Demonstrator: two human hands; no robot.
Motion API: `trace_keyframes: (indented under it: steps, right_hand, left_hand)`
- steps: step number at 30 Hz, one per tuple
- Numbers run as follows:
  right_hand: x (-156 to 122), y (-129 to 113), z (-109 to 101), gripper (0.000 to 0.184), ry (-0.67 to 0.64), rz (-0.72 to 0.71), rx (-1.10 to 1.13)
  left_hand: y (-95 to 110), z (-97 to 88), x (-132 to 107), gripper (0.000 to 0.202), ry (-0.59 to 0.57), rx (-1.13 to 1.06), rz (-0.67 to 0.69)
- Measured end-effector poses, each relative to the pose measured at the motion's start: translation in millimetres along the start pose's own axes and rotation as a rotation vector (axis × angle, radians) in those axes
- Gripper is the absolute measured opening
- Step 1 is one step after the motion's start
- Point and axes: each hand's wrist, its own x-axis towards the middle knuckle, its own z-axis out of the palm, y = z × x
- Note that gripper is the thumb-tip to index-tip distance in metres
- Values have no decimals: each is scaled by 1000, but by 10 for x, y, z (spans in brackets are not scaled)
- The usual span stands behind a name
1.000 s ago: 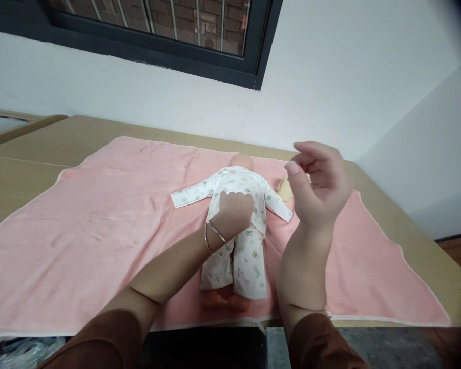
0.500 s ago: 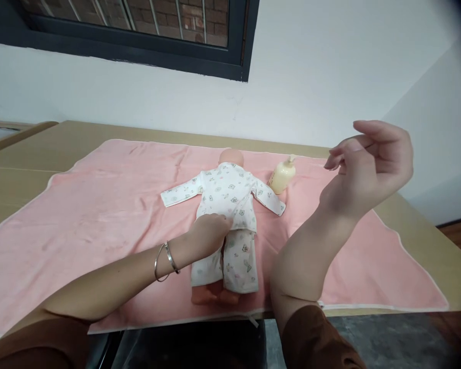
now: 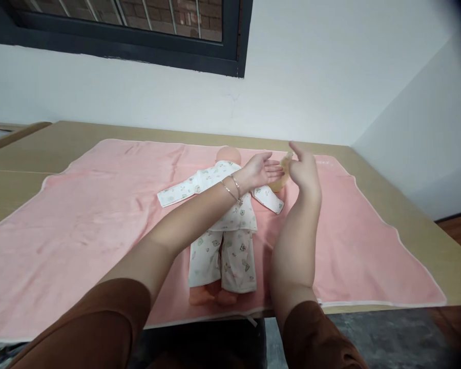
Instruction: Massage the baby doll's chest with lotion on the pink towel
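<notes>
A baby doll point(image 3: 238, 256) in white patterned pyjamas lies on a pink blanket point(image 3: 100, 220), head towards the wall and arms spread. Above its chest and right-side sleeve, my left hand point(image 3: 262, 169) is held palm up with fingers stretched out, nothing in it. My right hand point(image 3: 304, 171) is raised just to the right, thumb pointing up, its palm side turned towards my left hand; most of its fingers are hidden from me. Between and behind the two hands stands a pale yellow pump bottle point(image 3: 282, 177), partly covered by them. I cannot tell whether either hand touches it.
Under the blanket is a light wooden table point(image 3: 384, 200), its far edge against a white wall point(image 3: 299, 72). A dark-framed window point(image 3: 138, 51) is at upper left. Below the table's near edge there is something black point(image 3: 203, 343).
My left hand has left the doll's waist, moved up and right, and opened palm up. My right hand has swung left and down to the bottle, its wrist turned.
</notes>
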Motion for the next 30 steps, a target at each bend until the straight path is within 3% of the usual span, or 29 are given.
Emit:
trace_keyframes:
  steps: [4,11,17,21,26,30]
  right_hand:
    - [107,110,219,70,-29,90,-83]
    - [62,74,307,64,47,123,-132]
    - [83,92,375,67,53,102,-160]
    - [92,63,381,66,141,69,-148]
    - [-80,-361,304,44,357,102,-267]
    - [-455,-940,445,43,80,-102,51]
  left_hand:
    - [-63,45,276,52,16,-273,-46]
    - [-213,86,191,52,-71,-295,-144]
    - [-309,-167,-296,52,-55,-273,-248]
    - [-265,-405,-732,58,-63,-316,-212]
    - [-57,-558,-1122,52,-58,-307,-86]
    - [133,-550,-1410,43,-117,-284,11]
